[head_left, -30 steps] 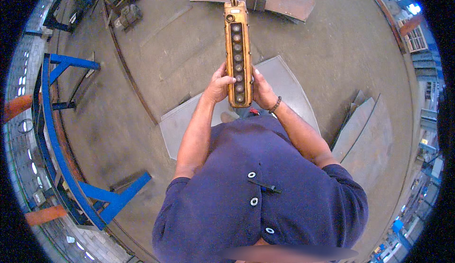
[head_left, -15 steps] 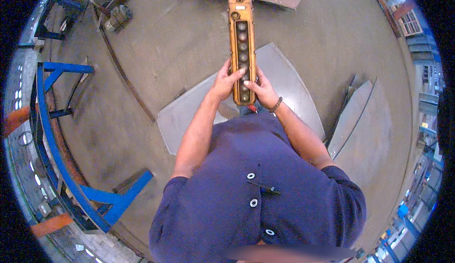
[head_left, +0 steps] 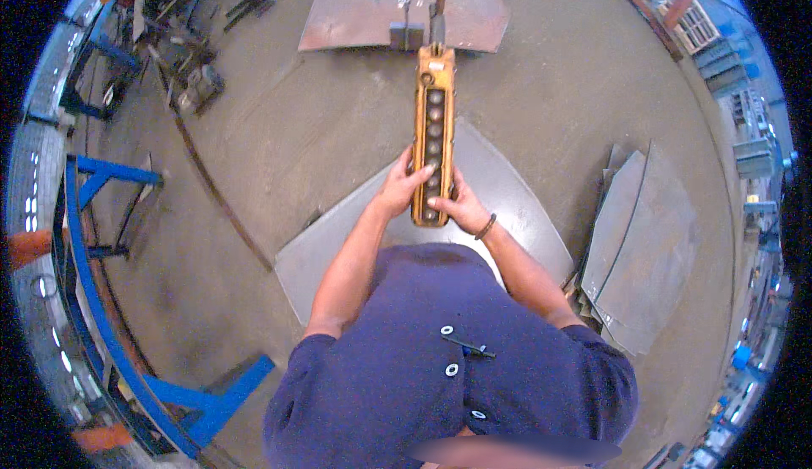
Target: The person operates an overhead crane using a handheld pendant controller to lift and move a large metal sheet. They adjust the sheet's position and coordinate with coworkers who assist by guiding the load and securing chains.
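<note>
A long yellow crane pendant control (head_left: pixel 436 135) with a single column of dark round buttons hangs upright from a cable in front of me. My left hand (head_left: pixel 400 188) wraps the lower part of its left side, its thumb on a button. From the right, my right hand (head_left: pixel 462 207), with a beaded bracelet at the wrist, grips the bottom end. That thumb lies on a lower button. Whether either button is pressed in, I cannot tell. Beyond the pendant, a dark block (head_left: pixel 406 36) sits at the near edge of a brownish metal plate (head_left: pixel 347 16), with shiny chain-like strands above it.
A large grey metal sheet (head_left: pixel 326 253) lies on the floor under my arms. Stacked curved plates (head_left: pixel 639 215) are at the right. A blue steel frame (head_left: pixel 85 249) stands left, near a long thin bar (head_left: pixel 207 173). Metal pieces (head_left: pixel 199 88) lie at the far left.
My view has shifted upward, so the pendant and floor things sit lower in the picture. More of the far plate, the block and the strands shows. Both hands keep their grip.
</note>
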### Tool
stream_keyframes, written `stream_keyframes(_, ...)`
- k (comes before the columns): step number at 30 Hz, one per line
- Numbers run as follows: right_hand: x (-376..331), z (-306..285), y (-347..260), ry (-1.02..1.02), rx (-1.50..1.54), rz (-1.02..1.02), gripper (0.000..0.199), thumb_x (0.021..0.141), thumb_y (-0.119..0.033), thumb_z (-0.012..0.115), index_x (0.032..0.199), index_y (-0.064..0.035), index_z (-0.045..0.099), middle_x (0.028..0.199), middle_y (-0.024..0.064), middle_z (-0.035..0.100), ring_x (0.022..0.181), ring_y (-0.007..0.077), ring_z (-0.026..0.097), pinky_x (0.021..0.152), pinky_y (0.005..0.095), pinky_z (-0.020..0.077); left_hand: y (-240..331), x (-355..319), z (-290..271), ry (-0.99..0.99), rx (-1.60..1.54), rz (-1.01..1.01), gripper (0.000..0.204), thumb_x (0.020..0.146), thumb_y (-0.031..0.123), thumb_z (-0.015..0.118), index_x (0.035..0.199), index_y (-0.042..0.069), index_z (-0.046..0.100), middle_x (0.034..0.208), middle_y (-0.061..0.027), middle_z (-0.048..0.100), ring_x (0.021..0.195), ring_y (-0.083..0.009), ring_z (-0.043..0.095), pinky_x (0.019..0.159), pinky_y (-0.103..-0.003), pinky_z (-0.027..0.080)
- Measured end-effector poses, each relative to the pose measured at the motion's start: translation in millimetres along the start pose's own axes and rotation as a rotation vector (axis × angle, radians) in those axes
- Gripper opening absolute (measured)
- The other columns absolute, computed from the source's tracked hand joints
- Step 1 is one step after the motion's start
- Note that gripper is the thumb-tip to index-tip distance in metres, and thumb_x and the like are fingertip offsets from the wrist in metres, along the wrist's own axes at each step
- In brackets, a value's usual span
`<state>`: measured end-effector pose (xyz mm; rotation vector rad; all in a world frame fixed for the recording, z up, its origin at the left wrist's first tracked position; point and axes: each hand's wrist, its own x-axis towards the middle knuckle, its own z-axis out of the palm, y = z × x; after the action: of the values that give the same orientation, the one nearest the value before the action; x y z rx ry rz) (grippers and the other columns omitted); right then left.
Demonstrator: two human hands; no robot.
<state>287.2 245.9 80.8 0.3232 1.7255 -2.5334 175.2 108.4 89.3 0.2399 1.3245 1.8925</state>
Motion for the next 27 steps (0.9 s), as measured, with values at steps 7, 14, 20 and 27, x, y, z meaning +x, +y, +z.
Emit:
stream_keyframes(7, 3, 3, 2, -0.015, -0.138, -0.100, 0.112, 0.066, -0.006, 0.083, 0.153, -0.0099, 0.012, 0.144, 0.0067, 0.039, 0.133, 0.0205, 0.039, 0.110, 0.0379, 0.0362, -2, 4, -8, -0.127, -0.147, -0.059, 0.067, 0.088, 0.013, 0.067, 0.146, 0.010, 0.034, 0.132, -0.0080, 0.054, 0.120, -0.0240, 0.054, 0.104, -0.043, 0.044)
stream_keyframes(14, -2, 3, -7, -0.046, -0.101, -0.023, 0.117, 0.068, 0.005, 0.077, 0.155, -0.0124, 0.001, 0.142, 0.0053, 0.042, 0.129, 0.0179, 0.043, 0.106, 0.0365, 0.0413, -14, 4, -13, -0.137, -0.190, -0.068, 0.071, 0.090, 0.007, 0.063, 0.150, 0.012, 0.027, 0.136, -0.0071, 0.051, 0.124, -0.0248, 0.052, 0.104, -0.045, 0.044)
stream_keyframes(20, -3, -5, -13, -0.131, -0.122, 0.049, 0.120, 0.069, -0.008, 0.085, 0.155, -0.0126, 0.002, 0.142, 0.0065, 0.040, 0.128, 0.0188, 0.043, 0.104, 0.0386, 0.0430, -25, 6, -20, -0.103, -0.133, -0.069, 0.071, 0.088, 0.017, 0.069, 0.147, 0.008, 0.030, 0.134, -0.0105, 0.052, 0.118, -0.0263, 0.056, 0.104, -0.045, 0.044)
stream_keyframes(27, 22, -2, -17, -0.184, -0.242, -0.011, 0.120, 0.071, -0.011, 0.085, 0.155, -0.0110, -0.002, 0.146, 0.0087, 0.034, 0.132, 0.0196, 0.036, 0.109, 0.0383, 0.0355, -1, 15, -25, -0.174, -0.256, -0.097, 0.066, 0.087, 0.011, 0.067, 0.144, 0.010, 0.034, 0.133, -0.0086, 0.052, 0.121, -0.0266, 0.053, 0.104, -0.046, 0.043)
